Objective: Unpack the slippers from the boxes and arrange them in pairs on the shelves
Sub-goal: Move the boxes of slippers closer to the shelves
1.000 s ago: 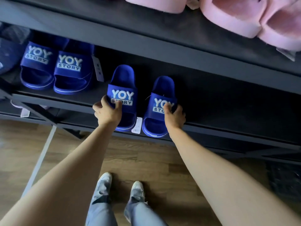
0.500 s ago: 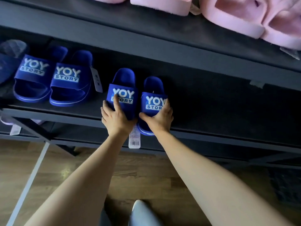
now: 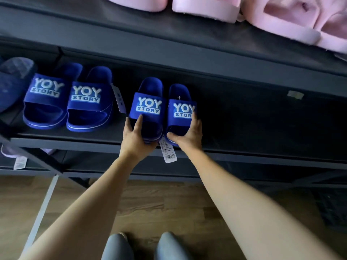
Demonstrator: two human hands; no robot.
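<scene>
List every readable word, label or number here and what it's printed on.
"YOY STORY": strap of the far-left slipper.
"YOY STORY": strap of the second slipper.
"YOY STORY": strap of the third slipper, held by the left hand.
"YOY STOR": strap of the fourth slipper; the right hand covers the end.
Barcode hang tag: print too small to read.
Tag between the pairs: blurred.

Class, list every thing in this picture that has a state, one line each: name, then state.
left-hand slipper, on the middle shelf, held at its toe end.
right-hand slipper, close beside it, held likewise.
left hand, grips the left-hand slipper.
right hand, grips the right-hand slipper.
other blue pair, side by side on the same shelf, untouched.
price tag, hanging over the shelf edge.
pink slippers, on the upper shelf.
</scene>
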